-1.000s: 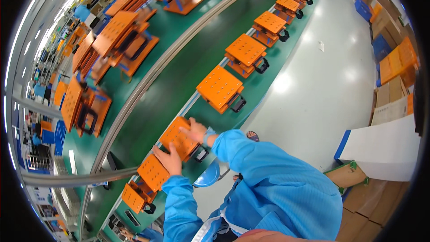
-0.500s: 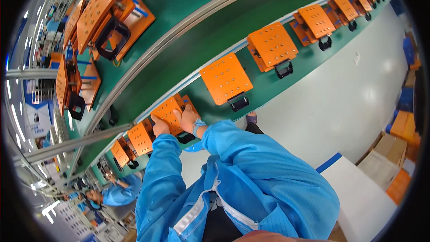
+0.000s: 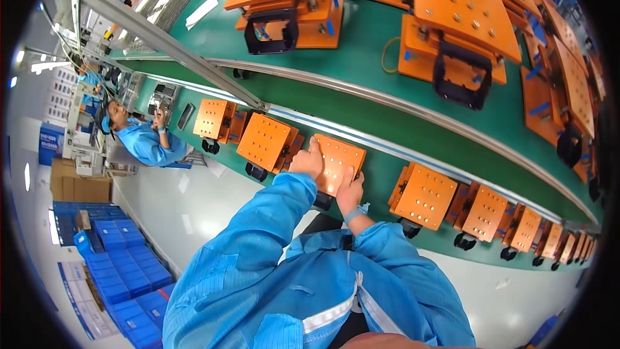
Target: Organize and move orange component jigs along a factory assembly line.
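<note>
An orange fixture with a flat top plate and rows of small metal studs stands on the green bench in front of me. My left hand grips its left edge, with a finger lying along the plate's top. At the right edge, my right hand is closed round the side, thumb up on the plate. Below the near edge, a black frame on the fixture shows only in part. What my fingertips touch under the plate is hidden.
Similar orange fixtures line the green bench on both sides. Above it, a shelf with a metal edge carries larger-looking ones. A metal post slants at left. A co-worker sits beyond; blue boxes stand lower left.
The view has swung toward the left, bringing the co-worker, shelf and blue boxes closer to view. Both hands stay on an orange fixture, the right one now lower along its right edge.
</note>
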A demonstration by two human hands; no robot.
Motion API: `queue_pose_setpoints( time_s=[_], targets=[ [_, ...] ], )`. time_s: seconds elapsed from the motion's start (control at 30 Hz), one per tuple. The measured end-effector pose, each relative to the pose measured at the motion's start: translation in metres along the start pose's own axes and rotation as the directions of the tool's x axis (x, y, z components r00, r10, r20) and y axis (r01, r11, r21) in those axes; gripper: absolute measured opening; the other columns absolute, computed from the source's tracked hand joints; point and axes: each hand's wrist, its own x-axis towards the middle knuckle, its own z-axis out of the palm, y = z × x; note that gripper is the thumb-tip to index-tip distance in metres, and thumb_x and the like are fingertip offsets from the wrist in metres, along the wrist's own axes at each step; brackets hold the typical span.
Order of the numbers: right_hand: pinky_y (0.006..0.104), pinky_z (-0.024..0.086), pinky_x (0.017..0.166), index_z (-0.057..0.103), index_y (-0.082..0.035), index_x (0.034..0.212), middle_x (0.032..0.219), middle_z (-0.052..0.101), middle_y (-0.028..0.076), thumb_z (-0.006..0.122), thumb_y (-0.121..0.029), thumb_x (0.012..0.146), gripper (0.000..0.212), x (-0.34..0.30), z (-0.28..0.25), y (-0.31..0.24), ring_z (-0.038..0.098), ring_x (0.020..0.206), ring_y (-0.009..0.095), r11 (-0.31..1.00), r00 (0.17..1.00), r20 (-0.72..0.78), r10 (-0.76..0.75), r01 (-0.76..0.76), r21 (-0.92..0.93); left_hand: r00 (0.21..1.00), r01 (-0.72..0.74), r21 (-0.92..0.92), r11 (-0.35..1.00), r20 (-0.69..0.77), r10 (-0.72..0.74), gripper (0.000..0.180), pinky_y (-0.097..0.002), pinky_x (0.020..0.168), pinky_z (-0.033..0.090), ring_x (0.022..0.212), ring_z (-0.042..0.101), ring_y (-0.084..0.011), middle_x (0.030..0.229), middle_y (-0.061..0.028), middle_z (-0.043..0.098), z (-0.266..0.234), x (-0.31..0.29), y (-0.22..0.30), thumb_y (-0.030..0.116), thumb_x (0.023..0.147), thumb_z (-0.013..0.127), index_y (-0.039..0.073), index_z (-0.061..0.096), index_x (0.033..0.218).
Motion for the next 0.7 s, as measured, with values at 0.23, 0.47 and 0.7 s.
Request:
queue_pose_setpoints(
  time_s=[0.23,0.47,0.7],
  targets=[
    [0.0569,0.061,0.108,0.055,0.013,0.159,0.134,0.079,0.040,0.049,-0.072,0.121,0.093,-0.002,0.005,-0.008,0.077,0.127,0.057,0.998,0.996,-0.070,-0.046,0.043,-0.044,1.000,0.003,-0.012,1.000,0.007,-0.003,0.105,-0.0605,0.130,0.050,0.148,0.069,-0.0551,0.151,-0.0368,0.075,-0.016,-0.006,0.010,0.081,0.117,0.027,-0.003,0.082,0.146],
    [0.0577,0.061,0.109,0.047,0.017,0.162,0.136,0.076,0.042,0.051,-0.070,0.121,0.096,0.007,-0.002,0.005,0.077,0.126,0.056,0.992,0.993,0.001,-0.121,0.121,0.019,0.998,-0.043,-0.028,0.999,0.045,0.044,0.107,-0.0609,0.134,0.046,0.151,0.066,-0.0573,0.155,-0.0400,0.071,-0.003,0.011,-0.007,0.081,0.117,0.029,-0.008,0.076,0.152],
    [0.0473,0.058,0.114,0.054,0.017,0.158,0.147,0.073,0.034,0.055,-0.066,0.123,0.090,0.022,-0.008,0.021,0.073,0.133,0.043,0.999,0.998,0.050,-0.034,0.034,-0.018,0.988,-0.062,-0.089,0.994,0.139,0.074,0.117,-0.0573,0.135,0.045,0.155,0.064,-0.0536,0.160,-0.0390,0.069,-0.011,0.010,-0.018,0.090,0.113,0.030,-0.010,0.075,0.154]
  ],
)
